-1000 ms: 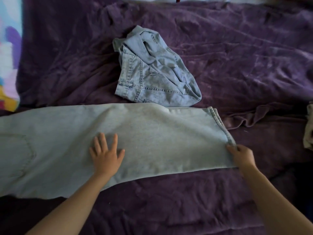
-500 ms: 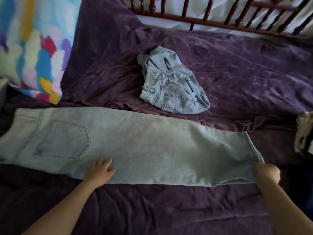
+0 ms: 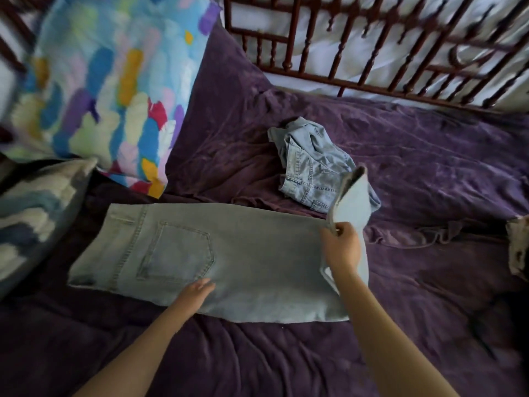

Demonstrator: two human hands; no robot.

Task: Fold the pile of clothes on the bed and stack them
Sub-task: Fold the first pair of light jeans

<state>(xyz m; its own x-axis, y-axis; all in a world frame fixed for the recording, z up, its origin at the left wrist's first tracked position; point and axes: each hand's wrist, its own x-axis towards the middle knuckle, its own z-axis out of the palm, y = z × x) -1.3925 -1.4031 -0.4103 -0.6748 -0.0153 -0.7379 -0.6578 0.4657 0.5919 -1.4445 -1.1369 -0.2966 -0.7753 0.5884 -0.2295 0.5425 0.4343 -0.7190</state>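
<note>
A pair of pale blue jeans lies flat across the near half of the bed, on a crumpled purple cover. The waistband points to the left and one back pocket faces up.

The right hand has its grip closed on the leg end of the jeans, fingers and thumb pinching the hem. That end stands raised off the bed and tilts over the rest of the legs, which stay flat below it.

The left hand rests on the jeans at their near edge, just below the pocket. Its grip is open, with the fingers straight and lying on the cloth.

Beyond the jeans, apart from them, a second denim garment sits in a loose heap on the cover; the raised leg end partly hides its right side.

A bright multicoloured pillow leans at the upper left, with a grey and blue pillow below it at the left edge. A dark wooden spindle rail runs along the far side of the bed. A pale piece of cloth shows at the right edge, too cut off to identify.
</note>
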